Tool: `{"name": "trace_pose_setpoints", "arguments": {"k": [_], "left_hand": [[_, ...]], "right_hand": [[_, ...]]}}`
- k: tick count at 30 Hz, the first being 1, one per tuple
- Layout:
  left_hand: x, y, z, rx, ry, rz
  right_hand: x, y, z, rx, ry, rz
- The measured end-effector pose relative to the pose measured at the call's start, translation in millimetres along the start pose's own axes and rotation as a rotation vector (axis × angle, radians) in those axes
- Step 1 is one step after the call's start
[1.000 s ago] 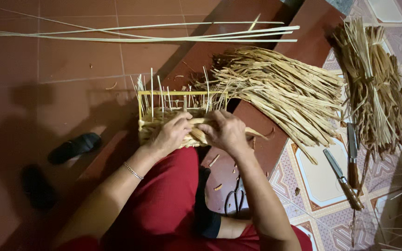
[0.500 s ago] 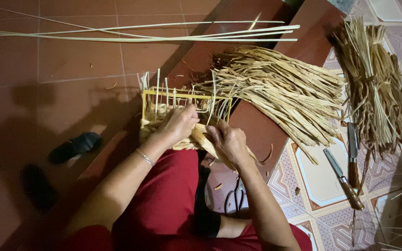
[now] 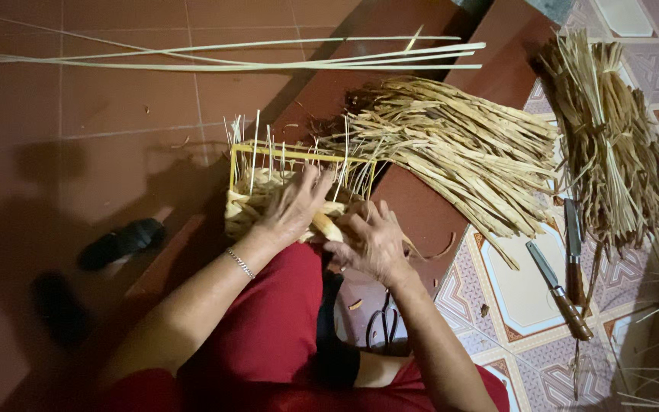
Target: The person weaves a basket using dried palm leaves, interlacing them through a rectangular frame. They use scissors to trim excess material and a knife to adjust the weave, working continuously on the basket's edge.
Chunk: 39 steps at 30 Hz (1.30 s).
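Note:
A half-woven straw basket (image 3: 257,191) with upright thin stakes rests on my red-clad lap. My left hand (image 3: 293,210), a thin bracelet on its wrist, lies flat on the basket's woven side with fingers spread. My right hand (image 3: 371,243) is beside it, fingers curled around a pale flat straw strand (image 3: 328,226) at the basket's near corner. The strand's end is hidden under my fingers.
A heap of loose straw strips (image 3: 459,145) lies right of the basket, a tied bundle (image 3: 612,145) farther right. Long thin canes (image 3: 230,57) lie across the floor. Two knives (image 3: 566,275) and scissors (image 3: 383,324) rest on the tiles. Dark sandals (image 3: 120,240) sit at left.
The basket has tipped up and shifted slightly right. My left hand has slid onto its side and my right hand has moved lower, to the near corner.

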State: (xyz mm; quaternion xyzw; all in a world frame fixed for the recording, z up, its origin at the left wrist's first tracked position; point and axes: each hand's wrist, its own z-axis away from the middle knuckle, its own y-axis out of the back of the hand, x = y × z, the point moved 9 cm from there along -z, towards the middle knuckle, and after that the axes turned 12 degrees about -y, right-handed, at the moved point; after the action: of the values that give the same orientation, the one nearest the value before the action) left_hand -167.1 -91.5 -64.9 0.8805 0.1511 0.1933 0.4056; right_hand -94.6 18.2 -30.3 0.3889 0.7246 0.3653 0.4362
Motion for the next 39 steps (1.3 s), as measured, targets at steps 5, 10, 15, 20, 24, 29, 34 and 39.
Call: {"name": "trace_pose_setpoints", "arguments": {"k": [5, 10, 15, 20, 24, 29, 34, 39], "left_hand": [[-25.1, -55.1, 22.6, -0.537, 0.827, 0.705], [-20.4, -52.6, 4.2, -0.617, 0.645, 0.644], [-14.7, -42.0, 2.0, -0.536, 0.402, 0.63], [-21.1, -26.0, 1.6, -0.521, 0.463, 0.656], [-18.8, -16.0, -0.7, -0.409, 0.449, 0.582], [-21.9, -19.3, 12.9, -0.258, 0.427, 0.589], [-23.5, 0.3, 10.1, 0.023, 0.287, 0.485], [-20.6, -17.4, 15.5, -0.155, 0.323, 0.51]], "right_hand": [[28.9, -16.5, -11.8, -0.134, -0.097, -0.112], [64.4, -18.0, -17.1, -0.216, -0.269, -0.263], [74.3, -23.7, -17.7, -0.303, -0.455, -0.333], [58.2, 7.9, -26.5, -0.141, -0.448, -0.195], [8.5, 59.0, -33.1, 0.266, -0.058, 0.09], [-19.7, 62.2, -17.6, 0.634, 0.043, 0.351], [-1.5, -0.3, -11.5, 0.247, -0.19, -0.078], [16.7, -29.1, -11.9, 0.178, -0.396, -0.289]]}}
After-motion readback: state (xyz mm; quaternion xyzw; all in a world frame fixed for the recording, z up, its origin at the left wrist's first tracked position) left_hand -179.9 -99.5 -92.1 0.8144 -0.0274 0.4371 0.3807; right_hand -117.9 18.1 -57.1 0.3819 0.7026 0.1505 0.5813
